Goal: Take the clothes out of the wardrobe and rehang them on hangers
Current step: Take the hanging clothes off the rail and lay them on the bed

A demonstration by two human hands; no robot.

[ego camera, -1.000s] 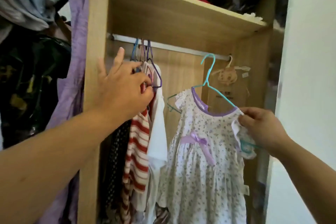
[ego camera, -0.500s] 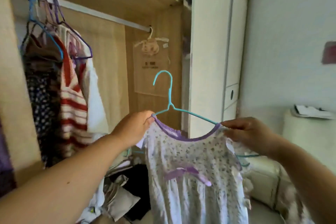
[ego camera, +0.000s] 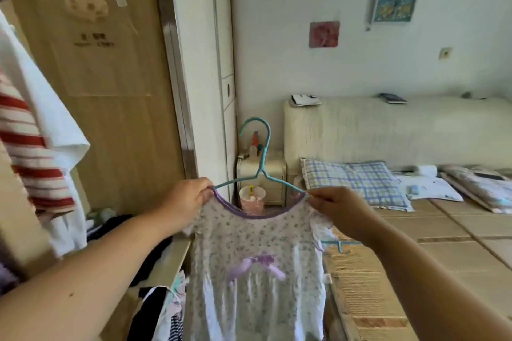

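Left hand (ego camera: 188, 196): fingers curled, thumb and fingertips pinching the left shoulder of the dress (ego camera: 257, 243), right where the hanger arm goes under the purple neckline. Right hand (ego camera: 338, 210): same pinch on the right shoulder, fingers bent round fabric and wire end together. Whether either hand grips the wire itself or only cloth, cannot tell.

Dress is small, floral print with a purple bow on the chest, and hangs flat between the two hands at chest height. It sits on the teal hanger (ego camera: 260, 163), hook pointing up and free, hooked on nothing.

The dress is clear of the wardrobe (ego camera: 110, 91), held out toward the bed (ego camera: 415, 230), with the nightstand (ego camera: 266, 171) and a cup (ego camera: 252, 196) behind it and a checked pillow (ego camera: 354, 183) to the right.

Progress looks early. One garment is out but still on its hanger, so the rehang is not done. A striped top (ego camera: 25, 147) and white garment (ego camera: 55, 108) hang inside at left. A heap of clothes (ego camera: 155, 299) lies at the wardrobe bottom, likely also to sort.
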